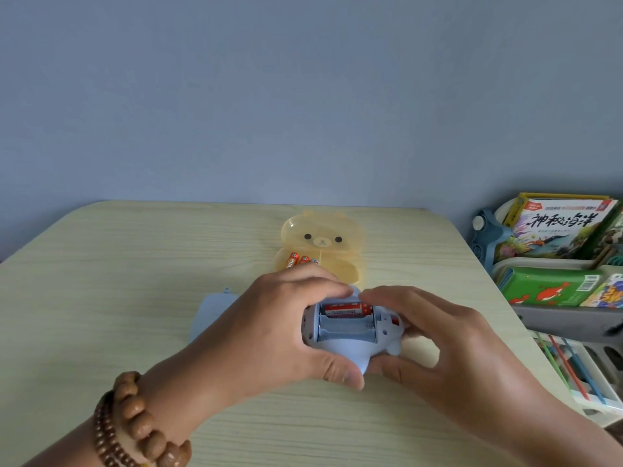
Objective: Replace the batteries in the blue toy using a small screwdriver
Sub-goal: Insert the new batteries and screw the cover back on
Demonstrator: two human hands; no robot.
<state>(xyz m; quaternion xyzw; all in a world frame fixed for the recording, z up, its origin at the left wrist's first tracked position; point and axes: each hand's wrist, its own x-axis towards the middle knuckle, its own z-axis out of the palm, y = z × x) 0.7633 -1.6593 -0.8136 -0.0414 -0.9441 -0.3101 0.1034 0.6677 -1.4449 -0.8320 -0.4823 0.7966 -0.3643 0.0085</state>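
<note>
The blue toy (350,348) is held upside down just above the table, its battery compartment open. One red battery (347,309) lies in the far slot; the near slot is empty. My left hand (269,332) grips the toy's left side, thumb under the near edge. My right hand (438,352) holds the right side, its forefinger touching the red battery's right end. A yellow bear-shaped box (347,264) lies open behind, with orange batteries (296,259) inside. No screwdriver is visible.
A pale blue piece (212,311) lies on the wooden table (118,281) left of my hands, partly hidden. A shelf with children's books (556,230) stands beyond the table's right edge. A blue-grey wall rises behind the table.
</note>
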